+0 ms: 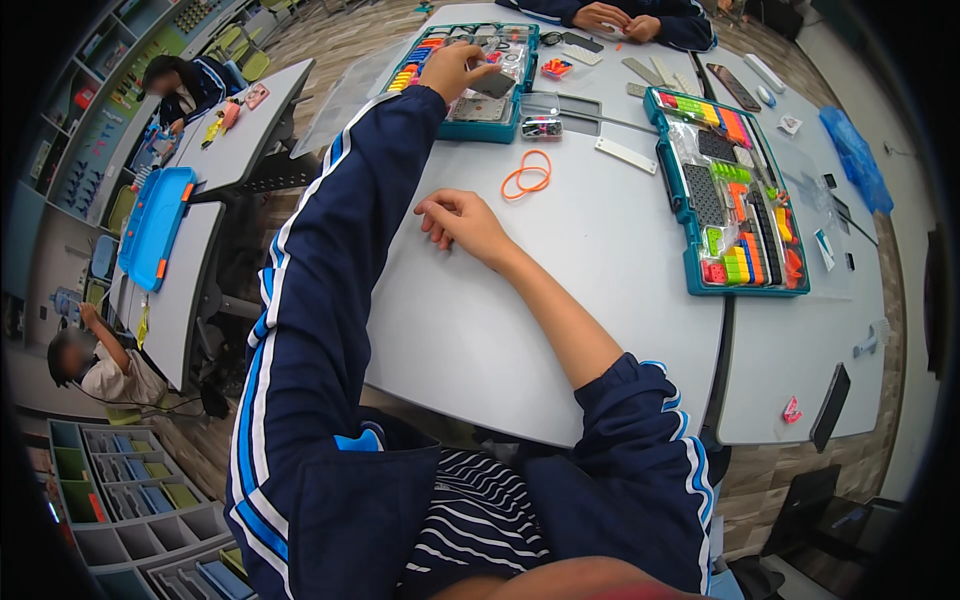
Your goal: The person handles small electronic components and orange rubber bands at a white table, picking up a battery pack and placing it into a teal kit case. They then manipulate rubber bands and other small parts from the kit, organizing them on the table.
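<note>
My left hand (455, 72) reaches over a teal case (480, 130) of building parts at the far side of the table. Its thumb and fingers are apart beside a dark grey flat piece (496, 84), and I see nothing held between them. My right hand (465, 225) rests on the white table (470, 330), its fingers loosely bent and empty. Two orange rubber bands (527, 178) lie just beyond it. To their upper right are a small clear box (541, 128) of dark parts and a white flat strip (626, 155).
A second teal case (690, 250) full of colourful parts lies open at the right. Across the table are another person's hands (615, 22). A blue plastic bag (855, 160) lies by the right edge. At the left, other people sit by a table with a blue tray (155, 225).
</note>
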Available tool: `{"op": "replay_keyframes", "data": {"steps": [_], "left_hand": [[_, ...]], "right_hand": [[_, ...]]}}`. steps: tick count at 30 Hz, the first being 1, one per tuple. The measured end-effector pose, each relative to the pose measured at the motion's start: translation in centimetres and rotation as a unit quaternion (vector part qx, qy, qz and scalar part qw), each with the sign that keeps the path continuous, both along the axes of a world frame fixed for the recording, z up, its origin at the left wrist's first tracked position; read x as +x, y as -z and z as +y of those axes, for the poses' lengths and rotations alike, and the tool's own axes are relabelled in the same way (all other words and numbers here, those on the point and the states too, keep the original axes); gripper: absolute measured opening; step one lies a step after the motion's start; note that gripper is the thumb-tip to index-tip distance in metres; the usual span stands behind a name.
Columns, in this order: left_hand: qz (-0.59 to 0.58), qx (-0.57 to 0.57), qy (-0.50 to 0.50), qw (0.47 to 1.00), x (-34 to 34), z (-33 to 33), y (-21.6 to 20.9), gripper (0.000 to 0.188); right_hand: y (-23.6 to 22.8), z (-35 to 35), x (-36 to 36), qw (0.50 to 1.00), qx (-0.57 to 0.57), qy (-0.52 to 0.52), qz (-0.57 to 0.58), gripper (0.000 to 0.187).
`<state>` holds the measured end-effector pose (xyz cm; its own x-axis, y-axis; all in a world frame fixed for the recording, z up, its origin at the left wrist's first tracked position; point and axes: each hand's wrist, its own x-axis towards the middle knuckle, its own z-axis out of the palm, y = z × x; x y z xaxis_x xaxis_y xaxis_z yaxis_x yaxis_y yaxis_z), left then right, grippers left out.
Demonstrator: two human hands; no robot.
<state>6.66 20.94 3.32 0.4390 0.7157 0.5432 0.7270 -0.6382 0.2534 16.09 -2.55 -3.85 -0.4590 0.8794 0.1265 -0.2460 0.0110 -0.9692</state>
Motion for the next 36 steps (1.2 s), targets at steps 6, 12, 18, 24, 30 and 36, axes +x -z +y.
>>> {"op": "replay_keyframes", "data": {"steps": [6, 12, 18, 24, 30, 36], "left_hand": [[-0.122, -0.084, -0.012, 0.989, -0.5, -1.1, 0.3, 0.041], [-0.133, -0.203, -0.072, 0.967, -0.3, -1.0, 0.0, 0.058], [-0.083, -0.219, -0.12, 0.965, 0.1, -0.1, -0.2, 0.06], [0.006, 0.018, -0.1, 0.995, -0.1, 1.3, 1.3, 0.053], [-0.009, -0.009, -0.094, 0.996, -0.1, 1.5, 1.3, 0.046], [0.02, -0.031, -0.101, 0.994, -0.1, 1.8, 1.1, 0.049]], "right_hand": [[-0.1, -0.1, 0.0, 1.0, -0.001, 0.004, 0.001, 0.023], [-0.2, 0.0, 0.0, 1.0, -0.007, 0.003, -0.002, 0.023], [-0.2, -0.1, 0.0, 1.0, -0.006, 0.002, -0.002, 0.023], [-0.1, 0.0, -0.1, 1.0, 0.001, 0.004, -0.004, 0.023], [0.1, 0.0, -0.1, 1.0, 0.005, 0.004, -0.009, 0.023], [0.2, 0.1, -0.2, 1.0, 0.01, 0.0, -0.009, 0.024]]}}
